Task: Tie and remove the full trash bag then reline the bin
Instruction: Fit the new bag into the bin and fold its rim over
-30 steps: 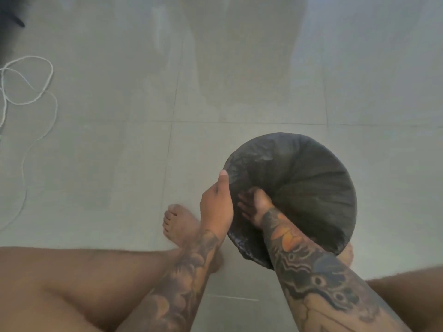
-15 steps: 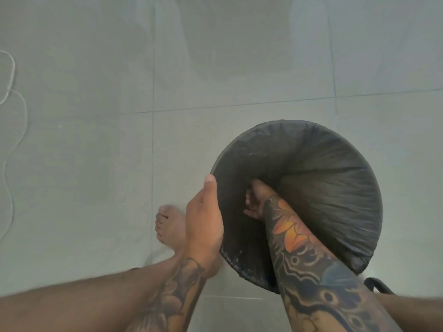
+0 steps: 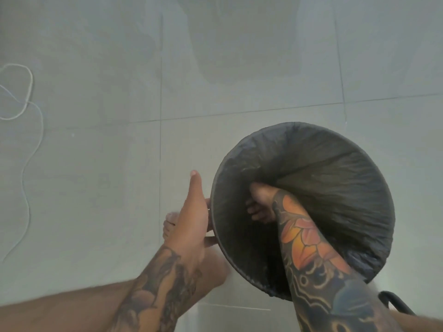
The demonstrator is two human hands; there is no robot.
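Observation:
A round bin (image 3: 217, 226) stands on the tiled floor at centre right, lined with a black trash bag (image 3: 335, 188) stretched over its rim. My right hand (image 3: 260, 204) is down inside the bin, fingers curled into the bag, whose folds fan out from the fist. My left hand (image 3: 191, 212) lies against the bin's outer left wall. Its fingertips touch the wall and its thumb points up, a little apart from the rim. The bottom of the bin is hidden by my right forearm.
A white cord (image 3: 28, 97) loops over the grey tiles at the far left. My bare foot (image 3: 169, 226) shows under my left hand. A black curved object (image 3: 395, 305) pokes in at the lower right beside the bin.
The bin fills more of the view. My right hand has sunk deeper into the bag. My left thumb, earlier on the rim, now stands off it.

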